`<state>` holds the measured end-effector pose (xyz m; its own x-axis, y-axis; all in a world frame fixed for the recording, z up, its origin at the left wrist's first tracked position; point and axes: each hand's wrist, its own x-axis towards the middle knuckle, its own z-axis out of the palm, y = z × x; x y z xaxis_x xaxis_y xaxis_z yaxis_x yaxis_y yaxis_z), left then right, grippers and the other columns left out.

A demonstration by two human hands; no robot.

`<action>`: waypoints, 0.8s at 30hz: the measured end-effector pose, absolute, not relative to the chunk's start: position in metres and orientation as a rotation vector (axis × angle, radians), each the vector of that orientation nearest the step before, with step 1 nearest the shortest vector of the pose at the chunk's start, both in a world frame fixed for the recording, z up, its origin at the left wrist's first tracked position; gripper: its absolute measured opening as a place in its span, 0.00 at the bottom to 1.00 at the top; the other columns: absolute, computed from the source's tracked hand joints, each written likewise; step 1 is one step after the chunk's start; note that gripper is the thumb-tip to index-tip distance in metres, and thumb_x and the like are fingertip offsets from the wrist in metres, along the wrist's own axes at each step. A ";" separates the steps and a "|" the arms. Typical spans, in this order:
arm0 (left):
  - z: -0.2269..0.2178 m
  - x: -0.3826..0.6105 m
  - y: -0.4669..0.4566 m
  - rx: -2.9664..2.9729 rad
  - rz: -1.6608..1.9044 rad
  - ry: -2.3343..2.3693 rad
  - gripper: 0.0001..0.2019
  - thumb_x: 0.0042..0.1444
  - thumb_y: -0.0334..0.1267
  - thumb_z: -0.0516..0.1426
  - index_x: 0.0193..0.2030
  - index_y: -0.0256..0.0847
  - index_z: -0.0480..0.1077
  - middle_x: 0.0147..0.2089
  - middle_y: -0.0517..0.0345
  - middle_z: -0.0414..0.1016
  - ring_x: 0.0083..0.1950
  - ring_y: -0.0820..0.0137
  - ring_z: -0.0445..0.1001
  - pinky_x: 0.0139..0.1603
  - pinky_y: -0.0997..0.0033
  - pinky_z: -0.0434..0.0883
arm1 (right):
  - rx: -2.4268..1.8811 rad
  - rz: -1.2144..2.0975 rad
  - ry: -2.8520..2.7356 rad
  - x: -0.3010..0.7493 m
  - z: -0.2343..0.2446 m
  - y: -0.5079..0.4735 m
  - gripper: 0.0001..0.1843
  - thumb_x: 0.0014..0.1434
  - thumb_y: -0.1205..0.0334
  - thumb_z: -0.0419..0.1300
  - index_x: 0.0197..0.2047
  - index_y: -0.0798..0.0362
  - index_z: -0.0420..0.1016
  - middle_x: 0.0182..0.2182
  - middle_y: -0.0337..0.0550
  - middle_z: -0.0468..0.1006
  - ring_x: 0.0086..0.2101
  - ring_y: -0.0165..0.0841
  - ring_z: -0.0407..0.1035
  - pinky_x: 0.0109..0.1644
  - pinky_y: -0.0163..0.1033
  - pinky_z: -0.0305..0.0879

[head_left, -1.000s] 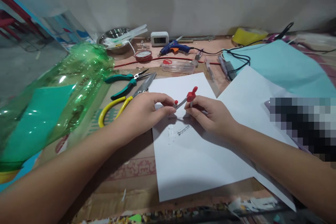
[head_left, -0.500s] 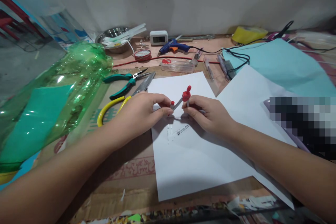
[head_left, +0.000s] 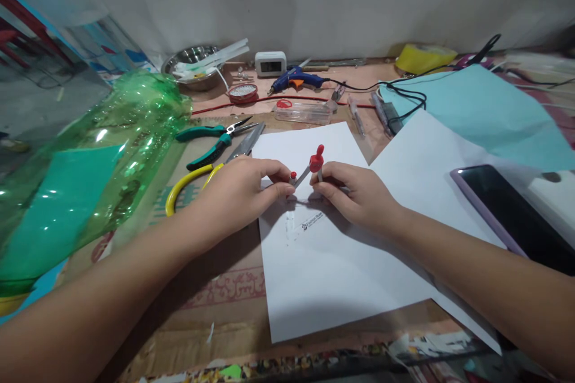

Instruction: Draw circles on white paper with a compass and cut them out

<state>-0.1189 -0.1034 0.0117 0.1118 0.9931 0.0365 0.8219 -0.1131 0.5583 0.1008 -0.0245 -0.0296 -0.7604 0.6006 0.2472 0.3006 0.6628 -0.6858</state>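
Observation:
A drawing compass [head_left: 316, 160] with a red hinge and handle and grey legs is held above a sheet of white paper [head_left: 323, 287]. The pinched fingertips of my left hand [head_left: 251, 188] grip the end of one leg, beside a small red knob. My right hand [head_left: 357, 191] pinches the other leg just below the hinge; its tip is hidden by the fingers. The two legs stand spread apart. Printed lettering and a clear strip show on the paper beneath. Scissors [head_left: 177, 188] with yellow handles lie partly behind my left hand.
Green-handled pliers [head_left: 211, 146] lie left of the paper, near a green plastic bottle [head_left: 148, 108]. Behind are a blue glue gun [head_left: 299, 79], a clear case [head_left: 303, 112] and a metal bowl [head_left: 195, 81]. A phone [head_left: 507, 209] rests at right, near blue paper [head_left: 476, 108].
Both hands keep the same grip on the compass, which shows almost no movement. The whole view has shifted very slightly.

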 end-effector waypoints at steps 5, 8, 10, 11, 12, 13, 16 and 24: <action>0.012 -0.118 -0.103 1.996 0.570 1.762 0.08 0.60 0.44 0.59 0.39 0.49 0.80 0.38 0.60 0.85 0.39 0.61 0.79 0.41 0.62 0.69 | -0.688 0.881 -2.422 0.100 -0.029 -0.024 0.07 0.68 0.63 0.54 0.37 0.51 0.71 0.32 0.39 0.78 0.31 0.31 0.71 0.36 0.36 0.63; 0.013 -0.118 -0.103 1.986 0.560 1.762 0.09 0.60 0.45 0.59 0.39 0.49 0.80 0.38 0.60 0.85 0.39 0.61 0.79 0.41 0.63 0.69 | -0.681 0.877 -2.423 0.100 -0.029 -0.024 0.07 0.68 0.63 0.54 0.37 0.51 0.71 0.32 0.39 0.78 0.30 0.31 0.71 0.36 0.36 0.63; 0.014 -0.118 -0.104 1.992 0.563 1.760 0.09 0.61 0.45 0.59 0.39 0.49 0.80 0.38 0.60 0.85 0.39 0.61 0.79 0.41 0.63 0.69 | -0.675 0.876 -2.419 0.100 -0.029 -0.023 0.07 0.68 0.63 0.54 0.37 0.51 0.71 0.32 0.39 0.78 0.30 0.31 0.71 0.36 0.36 0.63; 0.013 -0.119 -0.104 1.998 0.568 1.760 0.09 0.61 0.45 0.59 0.39 0.49 0.80 0.38 0.60 0.85 0.39 0.61 0.79 0.41 0.63 0.69 | -0.672 0.879 -2.417 0.100 -0.029 -0.023 0.07 0.68 0.63 0.54 0.37 0.51 0.71 0.32 0.39 0.78 0.31 0.31 0.71 0.36 0.36 0.63; 0.013 -0.119 -0.104 2.004 0.570 1.761 0.09 0.61 0.45 0.59 0.39 0.49 0.80 0.38 0.60 0.85 0.39 0.61 0.79 0.41 0.63 0.69 | -0.669 0.884 -2.415 0.100 -0.029 -0.023 0.07 0.69 0.63 0.54 0.37 0.51 0.71 0.32 0.39 0.78 0.30 0.31 0.71 0.36 0.36 0.63; 0.013 -0.119 -0.104 2.008 0.570 1.763 0.09 0.61 0.45 0.59 0.39 0.50 0.80 0.38 0.60 0.85 0.39 0.61 0.79 0.41 0.63 0.69 | -0.668 0.888 -2.414 0.100 -0.029 -0.023 0.07 0.69 0.63 0.54 0.37 0.51 0.71 0.32 0.39 0.78 0.30 0.31 0.71 0.36 0.36 0.63; 0.012 -0.120 -0.104 2.012 0.565 1.768 0.09 0.60 0.45 0.59 0.38 0.50 0.80 0.37 0.61 0.85 0.38 0.62 0.79 0.41 0.64 0.69 | -0.674 0.894 -2.417 0.100 -0.029 -0.023 0.07 0.68 0.63 0.54 0.37 0.51 0.71 0.32 0.39 0.77 0.30 0.31 0.71 0.36 0.36 0.63; 0.014 -0.119 -0.104 1.980 0.553 1.748 0.08 0.61 0.44 0.59 0.39 0.49 0.81 0.38 0.61 0.85 0.38 0.63 0.78 0.41 0.65 0.68 | -0.673 0.869 -2.431 0.100 -0.029 -0.024 0.08 0.68 0.63 0.54 0.37 0.52 0.71 0.32 0.40 0.78 0.31 0.31 0.70 0.36 0.36 0.63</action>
<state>-0.1193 -0.1037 0.0135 0.1210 0.9926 0.0084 0.8168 -0.1043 0.5675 0.0995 -0.0239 -0.0286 -0.7698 0.5827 0.2604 0.2857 0.6794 -0.6758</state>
